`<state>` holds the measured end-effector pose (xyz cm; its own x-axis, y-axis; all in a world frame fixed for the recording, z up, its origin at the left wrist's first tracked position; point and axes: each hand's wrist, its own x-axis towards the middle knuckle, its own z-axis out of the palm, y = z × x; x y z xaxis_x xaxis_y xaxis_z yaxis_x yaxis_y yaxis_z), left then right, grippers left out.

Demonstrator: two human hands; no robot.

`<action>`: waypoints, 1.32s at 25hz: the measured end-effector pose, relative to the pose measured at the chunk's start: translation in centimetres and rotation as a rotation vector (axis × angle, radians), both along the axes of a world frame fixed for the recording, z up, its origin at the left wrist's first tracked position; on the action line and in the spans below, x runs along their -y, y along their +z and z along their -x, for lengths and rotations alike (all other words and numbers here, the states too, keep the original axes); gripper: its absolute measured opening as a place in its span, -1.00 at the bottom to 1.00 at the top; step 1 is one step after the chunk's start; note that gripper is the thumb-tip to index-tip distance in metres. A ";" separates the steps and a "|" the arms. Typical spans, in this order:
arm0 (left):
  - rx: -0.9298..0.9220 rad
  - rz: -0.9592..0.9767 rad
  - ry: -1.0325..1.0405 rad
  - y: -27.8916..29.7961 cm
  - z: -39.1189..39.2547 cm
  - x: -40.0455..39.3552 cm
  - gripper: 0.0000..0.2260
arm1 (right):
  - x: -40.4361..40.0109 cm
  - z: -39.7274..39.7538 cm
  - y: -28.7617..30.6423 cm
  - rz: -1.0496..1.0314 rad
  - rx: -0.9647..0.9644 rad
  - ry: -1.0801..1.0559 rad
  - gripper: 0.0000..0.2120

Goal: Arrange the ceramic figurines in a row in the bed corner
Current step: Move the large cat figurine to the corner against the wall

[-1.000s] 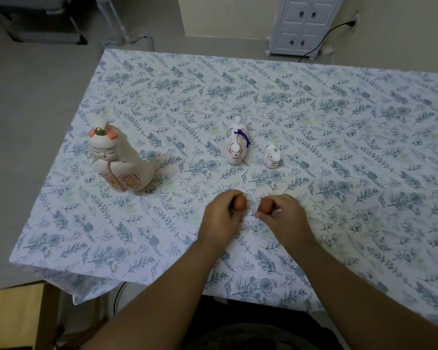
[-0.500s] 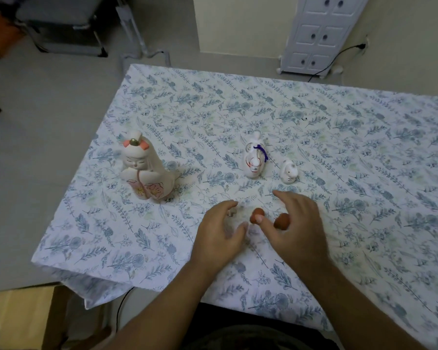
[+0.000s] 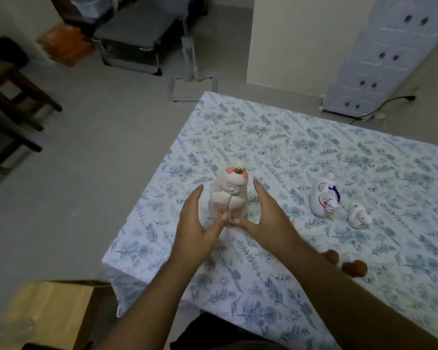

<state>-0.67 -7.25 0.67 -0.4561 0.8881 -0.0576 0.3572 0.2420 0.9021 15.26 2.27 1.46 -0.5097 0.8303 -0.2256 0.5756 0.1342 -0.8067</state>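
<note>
A tall white doll figurine [image 3: 229, 192] with orange hair bows stands near the left edge of the floral bed sheet [image 3: 301, 137]. My left hand [image 3: 194, 221] and my right hand [image 3: 266, 215] are both open, one on each side of it, thumbs meeting at its base; the fingers do not close on it. To the right stand a white fox figurine [image 3: 324, 198] with a blue cord and a small white rabbit figurine [image 3: 359, 217]. Two small brown round figurines [image 3: 331, 256] [image 3: 355, 267] lie beside my right forearm.
The bed's near-left corner [image 3: 111, 261] lies just left of my left forearm. A cardboard box [image 3: 46, 317] sits on the floor below it. A white drawer cabinet [image 3: 379, 59] with a black cable, a metal rack [image 3: 187, 72] and dark wooden furniture [image 3: 13, 102] stand around.
Both hands let go of the two brown figurines, which stay on the sheet, and moved left to flank the tall doll figurine. The view swung left.
</note>
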 end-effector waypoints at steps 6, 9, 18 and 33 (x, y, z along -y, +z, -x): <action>0.150 -0.029 -0.192 0.4 2.4 -2.9 -0.48 | 0.1 1.5 -0.2 0.038 -0.141 -0.158 -0.41; 0.175 -0.077 -0.275 2.9 1.8 -3.9 -0.47 | 0.3 -0.1 1.9 -0.026 -0.209 -0.220 -0.35; 0.379 -0.138 -0.671 11.1 -15.0 -12.2 -0.52 | 0.5 -17.2 9.0 -0.170 -0.443 -0.694 -0.24; 0.437 0.159 -0.780 2.3 -62.9 -31.0 -0.71 | -13.4 -58.2 -1.1 -0.338 -0.425 -1.172 -0.27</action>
